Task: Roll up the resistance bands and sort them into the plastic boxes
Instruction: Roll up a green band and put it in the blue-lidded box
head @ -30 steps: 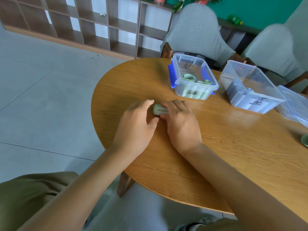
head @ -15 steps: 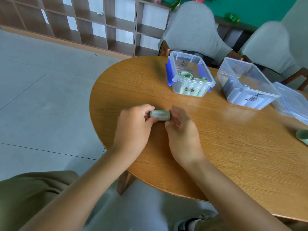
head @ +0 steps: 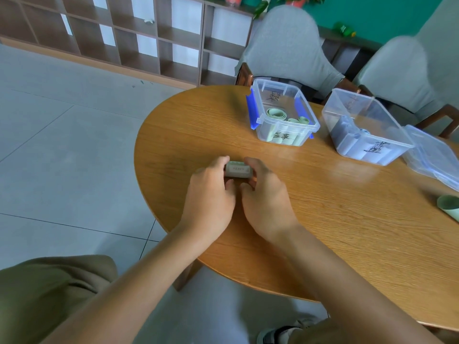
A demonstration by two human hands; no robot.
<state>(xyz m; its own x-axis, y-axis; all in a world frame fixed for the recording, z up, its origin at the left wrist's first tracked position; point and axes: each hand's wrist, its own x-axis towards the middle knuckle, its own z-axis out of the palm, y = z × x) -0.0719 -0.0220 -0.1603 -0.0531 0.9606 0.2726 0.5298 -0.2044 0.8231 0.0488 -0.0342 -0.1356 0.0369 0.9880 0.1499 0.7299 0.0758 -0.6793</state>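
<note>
Head view: both hands' fingers (head: 253, 165) hold green roll (head: 237, 170); clip-box (head: 308, 115) holds green rolls (head: 277, 113).

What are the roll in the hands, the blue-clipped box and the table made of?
Roll: looks like thin rubbery sheet, matte pale green, wound in layers with printed lettering; likely latex, can't confirm.
Box: clear hard plastic, glossy; the green rolls inside show through its walls, and the clips are blue plastic.
Table: wood or wood-look laminate; visible grain with a smooth semi-gloss sheen, so it could be either.
</note>
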